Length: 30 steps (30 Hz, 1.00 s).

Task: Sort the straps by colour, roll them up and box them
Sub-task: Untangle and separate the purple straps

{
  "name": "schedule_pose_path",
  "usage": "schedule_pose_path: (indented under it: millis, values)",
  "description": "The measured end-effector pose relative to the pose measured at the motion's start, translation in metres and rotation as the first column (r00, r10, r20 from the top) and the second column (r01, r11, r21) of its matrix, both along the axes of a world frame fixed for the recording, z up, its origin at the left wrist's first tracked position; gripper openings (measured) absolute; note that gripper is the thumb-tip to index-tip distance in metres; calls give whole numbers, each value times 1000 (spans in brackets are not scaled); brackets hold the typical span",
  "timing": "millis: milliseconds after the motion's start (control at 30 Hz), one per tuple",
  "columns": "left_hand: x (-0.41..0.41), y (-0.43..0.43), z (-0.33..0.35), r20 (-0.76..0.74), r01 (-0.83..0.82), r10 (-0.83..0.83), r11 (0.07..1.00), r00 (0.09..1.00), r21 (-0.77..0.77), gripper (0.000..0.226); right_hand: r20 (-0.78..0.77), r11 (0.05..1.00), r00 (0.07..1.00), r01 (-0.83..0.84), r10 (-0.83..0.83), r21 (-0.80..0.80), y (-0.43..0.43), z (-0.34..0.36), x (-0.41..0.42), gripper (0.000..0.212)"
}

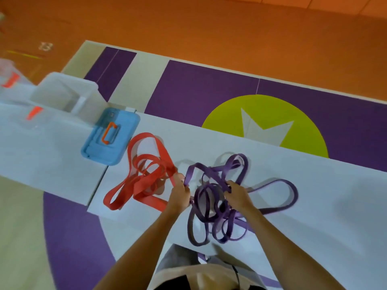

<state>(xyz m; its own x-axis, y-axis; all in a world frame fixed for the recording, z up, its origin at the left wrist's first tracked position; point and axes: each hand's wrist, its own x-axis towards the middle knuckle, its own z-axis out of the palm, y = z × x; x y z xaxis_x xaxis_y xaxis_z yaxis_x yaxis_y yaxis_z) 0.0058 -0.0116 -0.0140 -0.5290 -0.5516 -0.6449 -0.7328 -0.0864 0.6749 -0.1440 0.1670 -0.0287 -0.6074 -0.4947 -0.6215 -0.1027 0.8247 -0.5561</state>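
A heap of red straps (144,174) lies on the white table (314,185), left of centre. To its right lies a tangle of purple straps (222,197). My left hand (180,194) sits between the two heaps and pinches strap ends where red and purple meet; which colour it holds I cannot tell. My right hand (236,193) has its fingers curled into the middle of the purple tangle, gripping a loop. A clear plastic box (62,91) stands open at the table's far left, and its blue lid (111,137) with an orange handle lies flat beside the red straps.
A seam (98,185) between two table tops runs just left of the red heap. More clear containers with orange clips (10,80) sit at the far left. The floor beyond has purple, beige and yellow-green mats (266,105).
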Motion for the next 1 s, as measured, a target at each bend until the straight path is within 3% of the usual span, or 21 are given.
schedule_pose_path:
  millis: [67,133,167,233,300,367,433,533,633,833,933,1000]
  values:
    - [1,3,-2,37,96,-93,990,995,-99,17,-7,999,1000,-25,25,21,-2,0,15,35]
    - [-1,7,7,31,100,-97,983,995,-153,11,-5,998,1000,0,0,68,-7,3,27,44]
    - [-2,9,10,14,122,-121,975,993,-184,6,-1,995,1000,18,-18,98,-11,5,31,58]
    - [-5,13,15,-34,149,-161,961,986,-235,21,-8,983,999,45,-44,177,-22,8,41,87]
    - [-6,14,16,-49,182,-200,950,979,-255,19,-62,965,997,60,-45,255,-33,9,53,98]
    - [-3,14,18,3,281,-292,919,957,-275,17,-148,953,988,79,-36,294,-41,7,65,87]
    - [1,13,19,64,343,-341,885,938,-314,25,-247,952,968,101,-28,288,-42,3,75,60]
    - [5,8,22,81,326,-316,900,945,-289,29,-344,966,937,133,-50,223,-32,-5,75,28]
    - [9,-3,20,82,297,-286,916,955,-269,16,-264,965,956,183,-130,187,-24,-3,60,27]
    - [19,-6,14,131,407,-389,897,912,-173,29,-54,884,883,464,-467,-60,-2,28,37,20]
    - [15,-3,12,148,534,-513,823,845,-193,50,-56,817,816,569,-575,-90,23,47,22,19]
    - [11,-1,13,172,619,-595,754,785,-220,50,-50,783,785,607,-617,-137,40,59,10,20]
